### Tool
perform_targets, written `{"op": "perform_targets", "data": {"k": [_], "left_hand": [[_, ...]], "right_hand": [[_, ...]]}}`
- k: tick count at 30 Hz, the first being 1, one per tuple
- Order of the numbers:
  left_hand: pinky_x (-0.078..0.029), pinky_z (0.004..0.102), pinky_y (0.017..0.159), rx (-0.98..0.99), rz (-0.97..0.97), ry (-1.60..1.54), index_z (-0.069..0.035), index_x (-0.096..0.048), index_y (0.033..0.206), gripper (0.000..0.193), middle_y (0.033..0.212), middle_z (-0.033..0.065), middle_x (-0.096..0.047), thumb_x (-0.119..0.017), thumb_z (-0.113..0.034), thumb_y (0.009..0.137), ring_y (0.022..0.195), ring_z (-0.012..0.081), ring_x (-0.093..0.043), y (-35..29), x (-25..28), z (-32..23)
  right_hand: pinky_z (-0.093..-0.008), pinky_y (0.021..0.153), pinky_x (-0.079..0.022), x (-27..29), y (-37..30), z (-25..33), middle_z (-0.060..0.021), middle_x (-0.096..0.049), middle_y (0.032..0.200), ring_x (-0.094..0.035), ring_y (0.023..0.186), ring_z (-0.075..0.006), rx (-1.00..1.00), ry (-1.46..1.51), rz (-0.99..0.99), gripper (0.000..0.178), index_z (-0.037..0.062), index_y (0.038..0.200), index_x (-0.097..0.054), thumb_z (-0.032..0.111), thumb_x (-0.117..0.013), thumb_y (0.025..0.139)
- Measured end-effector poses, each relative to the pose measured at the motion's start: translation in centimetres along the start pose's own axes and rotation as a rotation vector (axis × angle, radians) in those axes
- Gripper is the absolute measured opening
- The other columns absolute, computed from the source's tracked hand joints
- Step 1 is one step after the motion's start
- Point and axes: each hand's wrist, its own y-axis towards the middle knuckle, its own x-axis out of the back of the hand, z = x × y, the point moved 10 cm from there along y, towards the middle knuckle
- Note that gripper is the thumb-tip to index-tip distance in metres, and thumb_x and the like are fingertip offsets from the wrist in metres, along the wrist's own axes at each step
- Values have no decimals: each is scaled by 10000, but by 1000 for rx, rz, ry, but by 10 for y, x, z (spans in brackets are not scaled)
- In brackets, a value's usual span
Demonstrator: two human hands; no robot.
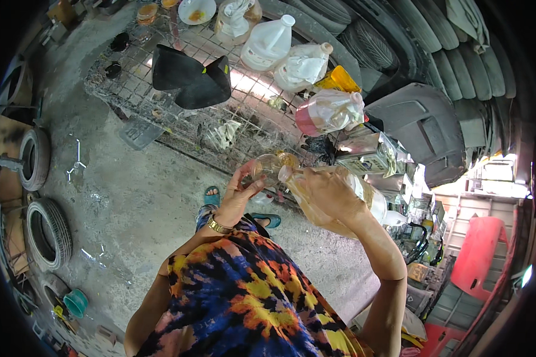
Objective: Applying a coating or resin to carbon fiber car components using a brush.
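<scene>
My left hand (239, 191), with a gold-coloured watch at the wrist, has its fingers curled round a clear plastic cup (263, 167). In my right hand (335, 191) is a large translucent plastic jug (308, 212), tipped over so that its mouth lies close to the cup's rim. Whether liquid is running between them is too small to tell. Just beyond the jug's mouth, at the edge of the wire-mesh table (253, 113), is a small clear container with amber contents (288, 159).
Several jugs line the table's far side, among them one with red liquid (315, 113). A bent black panel (190, 78) lies on the mesh. Rectangular metal cans (363, 156) stand at the right. Tyres (47, 232) and a teal bucket (75, 303) are on the floor at left.
</scene>
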Motion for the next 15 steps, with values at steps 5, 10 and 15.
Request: {"op": "perform_targets", "data": {"k": [5, 10, 15], "left_hand": [[-491, 289, 830, -29, 63, -17, -113, -412, 1319, 551, 1230, 16, -464, -663, -76, 830, 1095, 163, -550, 0, -10, 12], [-495, 293, 822, -13, 65, -18, -117, -393, 1334, 587, 1232, 19, -463, -674, -71, 820, 1096, 171, -551, 0, -8, 23], [-495, 293, 837, -1, 76, -53, -126, -394, 1334, 587, 1201, 10, -474, -672, -67, 821, 1098, 173, -551, -5, -8, 24]], "right_hand": [[-434, 642, -535, -8, -6, 4, -230, -630, 790, -651, 766, -360, -16, -28, 83, 284, -76, 975, -503, 195, -471, 898], [-405, 706, -537, -23, -7, -2, -218, -622, 938, -647, 829, -339, -42, -92, 134, 240, -58, 990, -518, 147, -476, 873], [-391, 730, -534, -14, -5, 19, -193, -623, 947, -641, 864, -319, 15, -144, 151, 229, -26, 996, -545, 164, -491, 878]]}}
